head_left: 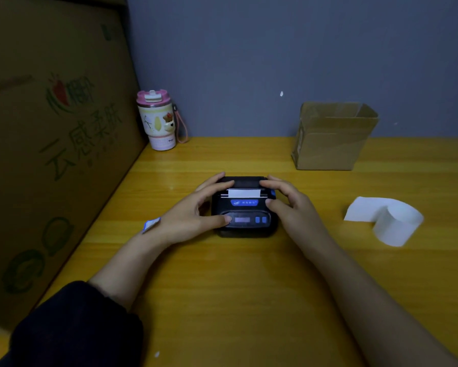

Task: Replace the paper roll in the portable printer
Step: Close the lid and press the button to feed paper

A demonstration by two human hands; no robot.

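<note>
Squarely between the two bare hands sits the small black portable printer, resting flat on the yellow wooden tabletop near its middle. The left hand flanks the printer's left side: its fingers reach over the closed black lid at the far end, while the thumb lies along the front panel, its tip touching the left end of the small grey display. The right hand mirrors it on the right side, fingers laid on the lid's far right corner and thumb pressing against the printer's right edge beside the blue side button. Both hands are spread wide and curved loosely around the body, pressing on it from above and the sides, not lifting it. A short white strip of paper shows at the slot just behind the blue label, between the two sets of fingertips.

Well apart to the right, a loose white paper roll lies on the table with its tail unrolled toward the left. Farther back on the right stands an open brown cardboard box. At the back left corner stands a pink-lidded patterned tumbler, beside a large printed cardboard carton leaning along the left.
</note>
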